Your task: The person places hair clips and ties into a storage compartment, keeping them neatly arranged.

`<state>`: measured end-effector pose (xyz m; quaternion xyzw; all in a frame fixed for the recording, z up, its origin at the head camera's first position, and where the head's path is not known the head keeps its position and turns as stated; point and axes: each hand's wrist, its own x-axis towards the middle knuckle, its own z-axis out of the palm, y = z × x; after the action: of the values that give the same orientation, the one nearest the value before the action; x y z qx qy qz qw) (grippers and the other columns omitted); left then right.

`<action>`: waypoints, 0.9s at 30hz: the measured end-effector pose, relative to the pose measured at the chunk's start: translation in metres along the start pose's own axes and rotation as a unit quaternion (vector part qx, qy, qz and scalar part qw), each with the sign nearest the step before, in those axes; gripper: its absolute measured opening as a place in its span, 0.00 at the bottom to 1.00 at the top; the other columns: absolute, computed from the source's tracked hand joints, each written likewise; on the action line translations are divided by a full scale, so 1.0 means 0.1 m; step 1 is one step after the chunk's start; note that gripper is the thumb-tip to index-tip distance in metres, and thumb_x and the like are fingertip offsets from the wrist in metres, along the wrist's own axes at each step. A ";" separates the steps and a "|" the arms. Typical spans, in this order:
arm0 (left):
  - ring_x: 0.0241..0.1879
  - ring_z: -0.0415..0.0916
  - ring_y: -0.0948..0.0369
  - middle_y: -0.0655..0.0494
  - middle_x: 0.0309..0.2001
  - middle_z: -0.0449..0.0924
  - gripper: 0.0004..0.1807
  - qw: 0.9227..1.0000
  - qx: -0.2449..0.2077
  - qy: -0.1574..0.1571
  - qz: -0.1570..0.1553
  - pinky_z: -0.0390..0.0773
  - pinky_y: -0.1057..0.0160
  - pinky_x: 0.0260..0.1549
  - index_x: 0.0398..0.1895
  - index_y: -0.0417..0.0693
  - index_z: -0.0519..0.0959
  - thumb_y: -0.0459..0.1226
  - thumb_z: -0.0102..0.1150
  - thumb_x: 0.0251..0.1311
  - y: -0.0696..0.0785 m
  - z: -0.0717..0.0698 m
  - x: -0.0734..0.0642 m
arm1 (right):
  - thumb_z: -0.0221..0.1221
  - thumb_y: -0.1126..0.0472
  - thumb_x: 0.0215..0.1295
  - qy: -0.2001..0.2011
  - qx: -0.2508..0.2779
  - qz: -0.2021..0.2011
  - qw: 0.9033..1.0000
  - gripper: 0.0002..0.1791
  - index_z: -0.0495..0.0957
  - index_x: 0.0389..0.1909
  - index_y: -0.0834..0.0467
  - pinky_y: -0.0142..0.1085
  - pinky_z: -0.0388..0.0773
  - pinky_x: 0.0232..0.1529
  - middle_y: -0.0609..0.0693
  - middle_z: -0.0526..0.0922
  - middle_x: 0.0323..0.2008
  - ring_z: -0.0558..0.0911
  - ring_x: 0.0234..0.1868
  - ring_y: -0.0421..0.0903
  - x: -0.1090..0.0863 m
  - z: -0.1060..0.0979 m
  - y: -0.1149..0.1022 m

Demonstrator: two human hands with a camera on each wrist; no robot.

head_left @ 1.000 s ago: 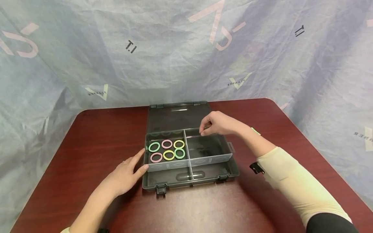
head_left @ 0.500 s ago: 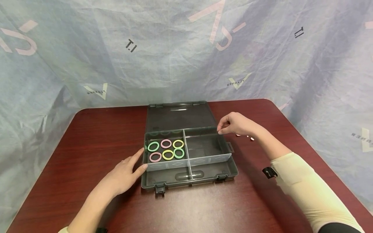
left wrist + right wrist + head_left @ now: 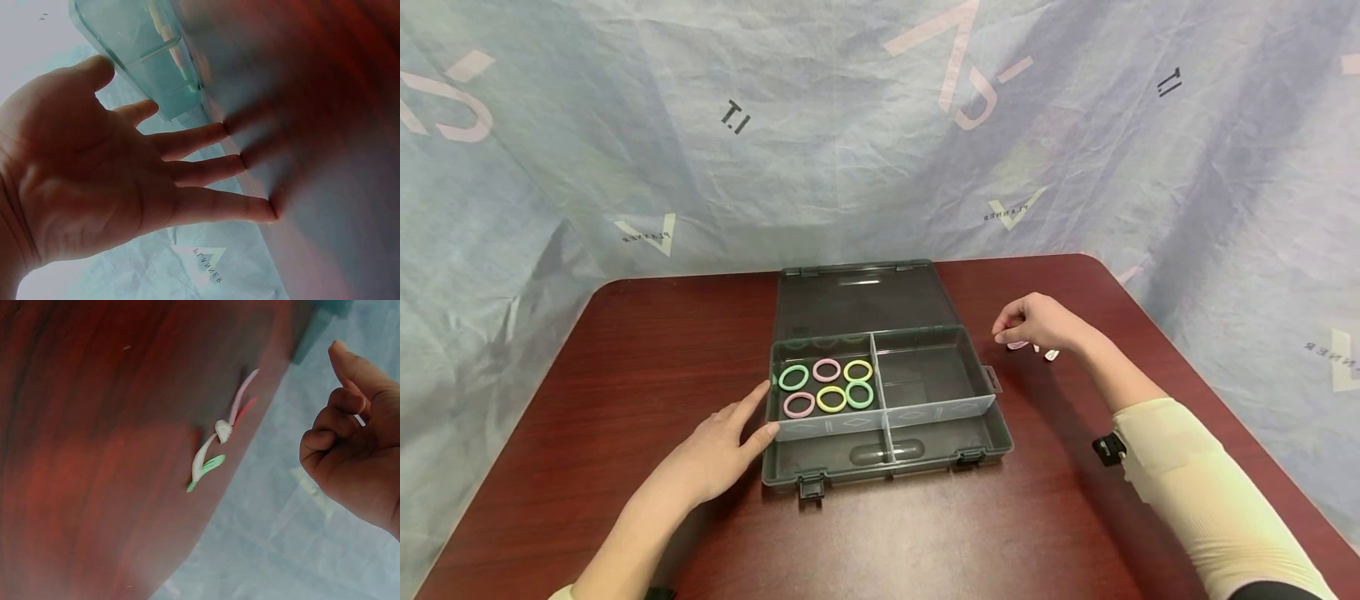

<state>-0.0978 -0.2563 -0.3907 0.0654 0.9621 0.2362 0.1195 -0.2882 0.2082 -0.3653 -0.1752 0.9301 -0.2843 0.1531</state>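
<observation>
Lid behind box, printed cloth backdrop

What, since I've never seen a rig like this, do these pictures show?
There's no machine: a person works with two bare hands. The head-worn camera looks down across the table; the others are worn one on each wrist. On the table stands an open dark box, lid laid back, with six green, pink and yellow rings in its rear left compartment. The left hand rests at the box's left side. The right hand hovers near small pink, white and green things right of the box; their shape is unclear. I see nothing held.
</observation>
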 end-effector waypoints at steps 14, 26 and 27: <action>0.69 0.56 0.27 0.29 0.72 0.59 0.42 1.000 -0.003 -0.003 -0.005 0.61 0.26 0.59 0.82 0.54 0.49 0.63 0.40 0.74 0.01 0.00 0.00 | 0.69 0.62 0.64 0.022 -0.003 0.036 0.999 0.06 0.86 0.38 0.61 0.43 0.79 0.23 0.55 0.82 0.27 0.78 0.23 0.52 0.04 0.05 0.38; 0.68 0.57 0.26 0.30 0.72 0.60 0.42 1.000 -0.003 0.003 0.003 0.62 0.27 0.59 0.82 0.53 0.50 0.64 0.40 0.74 0.00 0.01 0.00 | 0.70 0.60 0.64 0.031 -0.018 0.047 0.998 0.07 0.86 0.36 0.60 0.38 0.72 0.22 0.48 0.76 0.19 0.74 0.20 0.46 0.08 0.12 0.49; 0.68 0.57 0.26 0.30 0.72 0.60 0.42 1.000 -0.003 0.003 0.002 0.61 0.27 0.59 0.82 0.53 0.50 0.64 0.40 0.74 0.00 0.01 -0.01 | 0.70 0.60 0.64 0.031 -0.017 0.047 0.998 0.07 0.86 0.36 0.60 0.38 0.72 0.21 0.47 0.76 0.19 0.73 0.20 0.45 0.08 0.13 0.50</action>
<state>-0.0970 -0.2563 -0.3913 0.0665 0.9616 0.2397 0.1163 -0.3026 0.2373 -0.4062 -0.1255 0.9462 -0.2663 0.1345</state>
